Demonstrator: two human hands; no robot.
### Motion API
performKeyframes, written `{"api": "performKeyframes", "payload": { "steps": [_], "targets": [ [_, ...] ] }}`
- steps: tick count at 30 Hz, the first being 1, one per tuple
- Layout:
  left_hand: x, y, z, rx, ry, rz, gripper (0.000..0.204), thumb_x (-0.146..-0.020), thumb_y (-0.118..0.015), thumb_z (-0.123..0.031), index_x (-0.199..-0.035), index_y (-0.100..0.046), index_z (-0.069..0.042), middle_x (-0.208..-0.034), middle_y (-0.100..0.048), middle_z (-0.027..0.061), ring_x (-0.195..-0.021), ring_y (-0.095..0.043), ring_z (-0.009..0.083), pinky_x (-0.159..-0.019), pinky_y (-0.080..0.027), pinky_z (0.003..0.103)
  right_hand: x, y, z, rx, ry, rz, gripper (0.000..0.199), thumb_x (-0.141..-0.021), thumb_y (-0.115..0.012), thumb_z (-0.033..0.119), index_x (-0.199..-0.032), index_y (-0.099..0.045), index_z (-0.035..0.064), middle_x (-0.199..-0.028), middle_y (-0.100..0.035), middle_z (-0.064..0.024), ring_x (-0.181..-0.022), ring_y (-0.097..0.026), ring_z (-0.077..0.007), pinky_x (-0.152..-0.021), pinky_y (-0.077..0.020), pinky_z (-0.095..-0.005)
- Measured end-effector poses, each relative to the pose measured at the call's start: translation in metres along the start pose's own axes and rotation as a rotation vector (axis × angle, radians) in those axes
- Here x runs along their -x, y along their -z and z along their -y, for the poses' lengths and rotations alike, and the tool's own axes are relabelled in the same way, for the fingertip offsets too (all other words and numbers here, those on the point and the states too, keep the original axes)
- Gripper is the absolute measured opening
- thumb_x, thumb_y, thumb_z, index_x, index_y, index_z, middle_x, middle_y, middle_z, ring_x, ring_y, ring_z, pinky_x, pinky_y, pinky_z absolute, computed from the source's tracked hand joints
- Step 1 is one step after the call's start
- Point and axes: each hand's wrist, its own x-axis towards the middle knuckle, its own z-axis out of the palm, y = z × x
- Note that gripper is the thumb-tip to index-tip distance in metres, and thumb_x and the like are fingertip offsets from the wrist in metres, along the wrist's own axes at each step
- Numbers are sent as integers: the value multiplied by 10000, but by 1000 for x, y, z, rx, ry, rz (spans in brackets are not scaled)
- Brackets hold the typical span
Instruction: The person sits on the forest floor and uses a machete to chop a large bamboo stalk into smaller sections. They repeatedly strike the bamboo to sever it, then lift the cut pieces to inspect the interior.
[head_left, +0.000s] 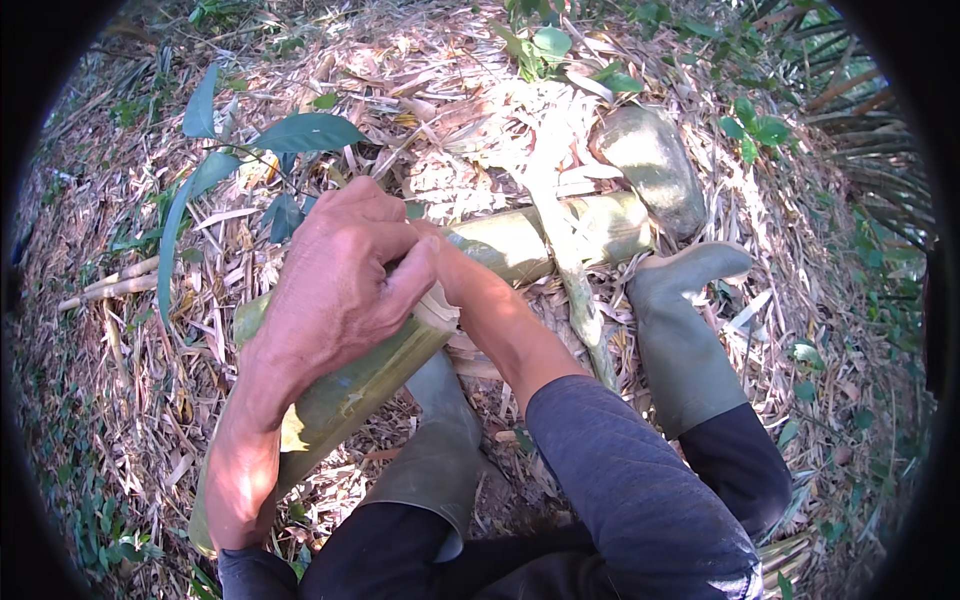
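My left hand is closed, its fingers curled under and its thumb pressed in. What it grips is hidden beneath it. My right hand reaches in behind the left one, so only its wrist side shows and its fingers are covered. Under my left hand and forearm slants a thick green bamboo section, with a pale, ragged edge at its upper end close to both hands. Beyond my hands lies another greenish-yellow log. Long green leaves on a thin stem stand just past my left knuckles.
A rounded grey-green stone lies by the far end of the log. A pale stick crosses over that log. My green rubber boots rest either side of the bare soil. Dry leaf litter covers the ground, with fronds at right.
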Motion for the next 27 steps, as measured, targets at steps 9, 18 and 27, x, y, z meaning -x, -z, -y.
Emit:
{"api": "performKeyframes", "payload": {
  "steps": [9,18,27],
  "targets": [
    [26,36,-32,-36,-19,-5,236,-834,-571,-108,-657,-554,48,-659,-471,126,-729,-451,280,-685,-386,394,32,6,12,59,-25,-5,280,-851,-561,317,-900,-678,67,-819,-677,-156,-755,-671,-321,-678,-524,-450],
    [74,94,-58,-30,-139,-53,285,-847,-550,-138,-629,-502,39,-642,-444,129,-707,-439,290,-684,-377,397,65,4,56,134,-68,0,305,-855,-551,335,-856,-684,60,-785,-674,-156,-743,-671,-320,-677,-523,-449],
    [136,160,-94,-55,-127,1,326,-831,-541,-203,-621,-497,43,-632,-494,140,-691,-474,301,-672,-395,421,107,5,136,228,-87,-4,339,-859,-542,353,-812,-690,52,-752,-671,-155,-731,-671,-319,-677,-523,-448]
  ]
}}
